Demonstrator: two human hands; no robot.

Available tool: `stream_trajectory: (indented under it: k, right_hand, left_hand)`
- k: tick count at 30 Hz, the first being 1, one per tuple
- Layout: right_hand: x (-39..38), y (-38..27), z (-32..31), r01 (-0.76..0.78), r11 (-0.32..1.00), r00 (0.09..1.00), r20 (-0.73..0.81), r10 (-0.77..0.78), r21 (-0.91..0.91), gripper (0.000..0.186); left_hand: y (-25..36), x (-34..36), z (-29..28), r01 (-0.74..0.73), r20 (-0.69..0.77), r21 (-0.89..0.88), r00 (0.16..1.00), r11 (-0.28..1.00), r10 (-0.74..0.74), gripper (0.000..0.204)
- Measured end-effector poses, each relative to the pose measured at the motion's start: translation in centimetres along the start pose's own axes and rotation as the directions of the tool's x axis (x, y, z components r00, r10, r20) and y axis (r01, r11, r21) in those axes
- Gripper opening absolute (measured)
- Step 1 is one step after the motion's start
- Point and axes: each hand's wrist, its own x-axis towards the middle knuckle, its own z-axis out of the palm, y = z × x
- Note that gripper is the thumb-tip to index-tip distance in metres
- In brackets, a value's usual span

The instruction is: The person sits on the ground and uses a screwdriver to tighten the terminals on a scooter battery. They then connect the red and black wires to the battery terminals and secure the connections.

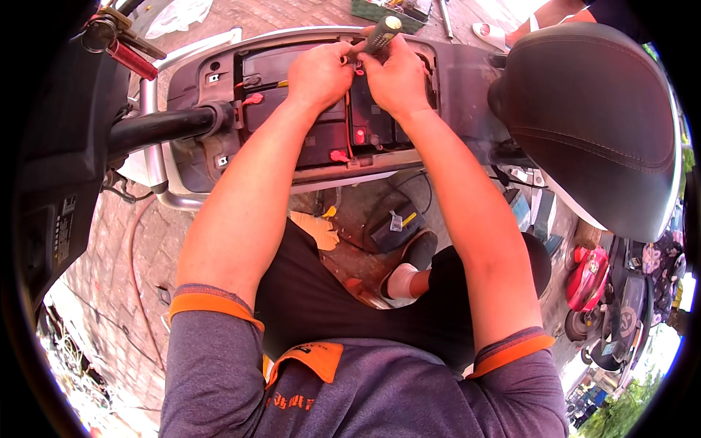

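An opened scooter floorboard lies across the view in front of me, with black batteries set in its bay. Red terminal caps and wires show on them. At the bay's far edge my left hand is closed, its fingertips pinched beside the wires; what they hold is hidden. Close beside it, my right hand is closed around a tool with a thick dark handle and a pale yellowish end. The handle slants up and away from me; its working end is hidden by my fingers.
A black seat rises at the right, a dark steering column at the left with keys. A black box and an orange-yellow glove lie below. A green crate and someone's sandalled foot are beyond.
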Motion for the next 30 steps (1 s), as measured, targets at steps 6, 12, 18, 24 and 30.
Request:
stream_trajectory:
  k: [6,12,18,24,30]
  right_hand:
    - [0.8,1.0,0.8,0.239,0.96,0.969,-0.028,-0.246,-0.147,0.027]
    - [0.4,1.2,1.3,0.134,0.987,0.989,-0.083,-0.126,0.095,0.026]
    - [0.4,-0.3,0.1,0.269,0.931,0.955,-0.055,-0.29,-0.247,0.026]
    - [-0.6,-2.2,0.5,0.135,0.986,0.985,-0.094,-0.144,-0.1,0.03]
    - [-0.6,-2.6,-0.6,0.153,0.962,0.983,-0.068,-0.172,-0.227,0.029]
  left_hand:
    - [-0.6,-0.1,-0.1,-0.023,-0.047,-0.008,0.999,1.0,0.022,0.034]
    - [-0.6,0.0,0.2,-0.051,-0.051,-0.024,0.997,0.998,0.05,0.031]
    - [-1.1,0.0,0.5,-0.08,-0.079,-0.009,0.994,0.997,0.079,0.024]
    - [-0.9,-0.4,0.2,-0.064,-0.072,0.018,0.995,0.998,0.065,0.032]
    - [0.8,-0.6,-0.8,-0.059,-0.077,-0.031,0.995,0.998,0.056,0.026]
